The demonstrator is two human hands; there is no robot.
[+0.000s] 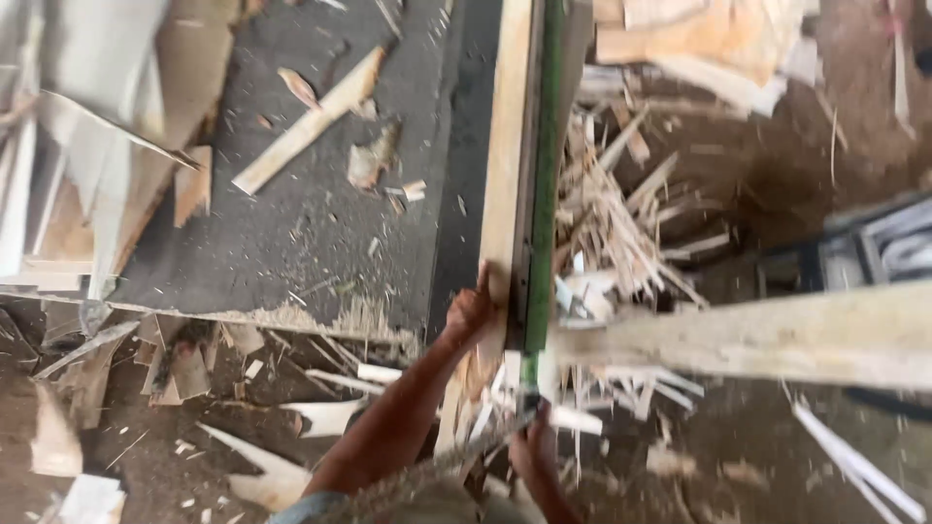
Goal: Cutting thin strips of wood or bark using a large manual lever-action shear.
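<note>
A long pale wooden plank (507,146) with a green strip (546,175) along its right edge runs from the top of the view down to the middle. My left hand (471,312) grips the plank's left edge near its lower end, fingers wrapped over the wood. My right hand (530,448) is closed at the plank's near end, just below the green strip. The picture is blurred there, so the fingers show poorly.
A dark grey sheet (311,223) lies to the left with wood offcuts on it. A thick pale beam (767,335) crosses on the right. Splintered sticks (621,213) are piled beside the plank, and pale veneer scraps litter the dirt floor (146,456).
</note>
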